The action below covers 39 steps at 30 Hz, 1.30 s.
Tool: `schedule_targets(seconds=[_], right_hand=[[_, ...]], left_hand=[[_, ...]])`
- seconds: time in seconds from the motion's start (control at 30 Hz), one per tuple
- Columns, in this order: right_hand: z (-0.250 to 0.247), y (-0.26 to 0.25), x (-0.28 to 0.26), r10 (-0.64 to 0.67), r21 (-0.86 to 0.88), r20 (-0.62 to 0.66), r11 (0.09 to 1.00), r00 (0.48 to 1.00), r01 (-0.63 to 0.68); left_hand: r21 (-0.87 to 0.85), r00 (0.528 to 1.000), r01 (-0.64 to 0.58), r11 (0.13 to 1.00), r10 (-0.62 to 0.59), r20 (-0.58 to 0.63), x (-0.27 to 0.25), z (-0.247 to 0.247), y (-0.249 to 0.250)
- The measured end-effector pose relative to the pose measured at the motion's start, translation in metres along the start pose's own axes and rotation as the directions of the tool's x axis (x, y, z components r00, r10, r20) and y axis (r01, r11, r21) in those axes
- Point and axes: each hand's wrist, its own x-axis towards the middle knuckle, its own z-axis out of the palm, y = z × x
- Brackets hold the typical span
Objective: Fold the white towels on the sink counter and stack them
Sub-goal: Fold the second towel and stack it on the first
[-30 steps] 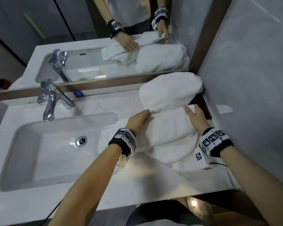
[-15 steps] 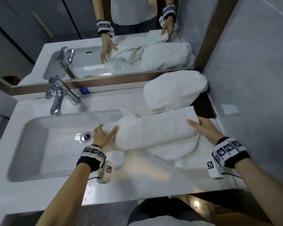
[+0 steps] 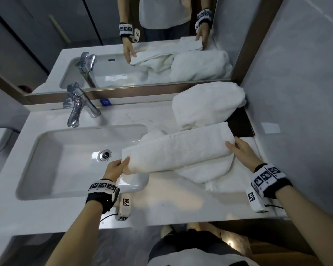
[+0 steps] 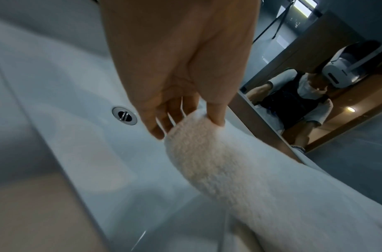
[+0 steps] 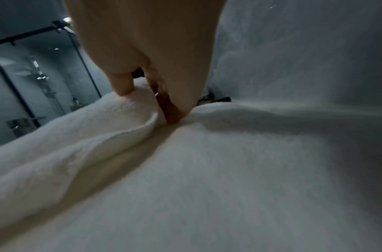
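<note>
A long, folded white towel stretches from the sink's right rim to the counter's right side. My left hand pinches its left end over the basin, thumb on top and fingers beneath. My right hand pinches the right end, thumb on top and fingers under the fold. Beneath it lies another white towel, loosely spread on the counter. A third, bunched white towel sits at the back right against the mirror.
The white basin with its drain fills the left of the counter. A chrome tap stands behind it. A mirror runs along the back and a grey wall closes the right side. A dark object lies by the wall.
My left hand slid from the towel's middle out to its left end over the basin and now pinches it. The towel is stretched longer. My right hand stayed at the right end.
</note>
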Motion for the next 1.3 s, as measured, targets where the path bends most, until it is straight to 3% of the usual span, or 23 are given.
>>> schedule_targets(seconds=[0.1, 0.23, 0.4, 0.5, 0.6, 0.73, 0.97, 1.03, 1.1, 1.2, 1.3], right_hand=[[0.003, -0.011, -0.001, -0.089, -0.036, -0.042, 0.996, 0.995, 0.087], [0.003, -0.051, 0.004, -0.268, -0.026, -0.190, 0.963, 0.944, 0.268], [-0.022, -0.125, 0.008, -0.444, -0.110, -0.407, 0.892, 0.798, 0.439], [-0.047, -0.165, 0.002, -0.541, -0.190, -0.463, 0.834, 0.702, 0.518], [-0.065, -0.183, -0.007, -0.563, -0.262, -0.469, 0.824, 0.680, 0.502], [-0.072, -0.174, -0.017, -0.512, -0.316, -0.499, 0.859, 0.699, 0.403], [-0.083, -0.163, -0.038, -0.533, -0.327, -0.514, 0.846, 0.673, 0.420], [-0.089, -0.163, -0.032, -0.514, -0.311, -0.495, 0.858, 0.700, 0.410], [-0.092, -0.158, -0.018, -0.451, -0.280, -0.464, 0.891, 0.762, 0.356], [-0.087, -0.141, 0.014, -0.342, -0.296, -0.403, 0.926, 0.849, 0.233], [-0.075, -0.117, 0.047, -0.253, -0.349, -0.354, 0.929, 0.901, 0.124]], left_hand=[[0.053, 0.983, -0.144, 0.988, 0.149, -0.111, -0.010, 0.005, 0.013], [0.125, 0.859, -0.439, 0.890, 0.456, -0.234, -0.022, 0.004, 0.068], [0.165, 0.682, -0.642, 0.749, 0.656, -0.325, -0.038, -0.011, 0.160], [0.080, 0.626, -0.725, 0.684, 0.703, -0.337, -0.052, -0.021, 0.203], [0.003, 0.641, -0.731, 0.683, 0.688, -0.341, -0.064, -0.021, 0.224], [-0.127, 0.752, -0.654, 0.746, 0.624, -0.214, -0.066, -0.010, 0.214], [-0.195, 0.723, -0.690, 0.697, 0.671, -0.162, -0.077, -0.019, 0.211], [-0.181, 0.741, -0.671, 0.719, 0.657, -0.136, -0.073, -0.024, 0.217], [-0.161, 0.782, -0.623, 0.765, 0.612, -0.117, -0.059, -0.022, 0.220], [0.005, 0.825, -0.552, 0.834, 0.546, -0.143, -0.026, -0.007, 0.216], [0.128, 0.905, -0.402, 0.907, 0.415, -0.096, 0.014, 0.015, 0.197]])
